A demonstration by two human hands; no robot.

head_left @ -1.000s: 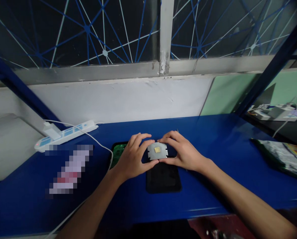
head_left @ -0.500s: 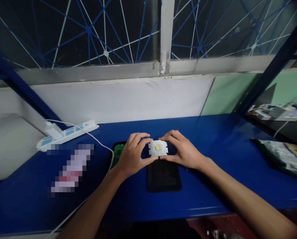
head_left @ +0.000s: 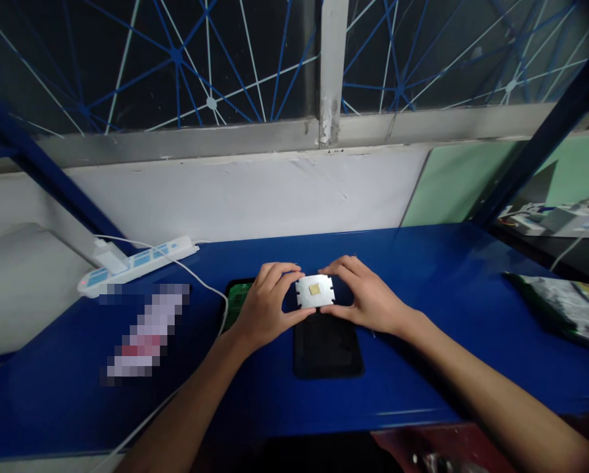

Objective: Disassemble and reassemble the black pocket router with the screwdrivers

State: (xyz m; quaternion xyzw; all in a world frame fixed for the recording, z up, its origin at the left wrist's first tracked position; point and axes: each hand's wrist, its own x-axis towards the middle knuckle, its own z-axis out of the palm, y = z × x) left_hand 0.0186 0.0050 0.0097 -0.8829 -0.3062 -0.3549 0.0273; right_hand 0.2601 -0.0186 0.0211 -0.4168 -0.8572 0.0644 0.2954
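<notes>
Between my two hands is a small silver metal plate (head_left: 304,299) with notched ends and a yellowish square (head_left: 315,289) in its middle. My left hand (head_left: 267,303) pinches its left side, thumb along the near edge and fingers at the far edge. On the other side my right hand (head_left: 368,295) grips the plate likewise with thumb and fingers. Just below the plate, a flat black rectangular tray or cover (head_left: 328,348) lies on the table. Partly hidden behind my left hand is a black-framed thing with a green circuit board (head_left: 237,302).
A white power strip (head_left: 139,264) with a plugged-in charger (head_left: 110,256) lies at the back left of the blue table (head_left: 423,263). Its white cable (head_left: 190,273) runs beside my left hand. A blurred-out item (head_left: 149,332) lies left; a shiny packet (head_left: 565,309) lies right.
Both hands keep their hold on the plate, which has tipped slightly and catches more light. The whole view has shifted a little.
</notes>
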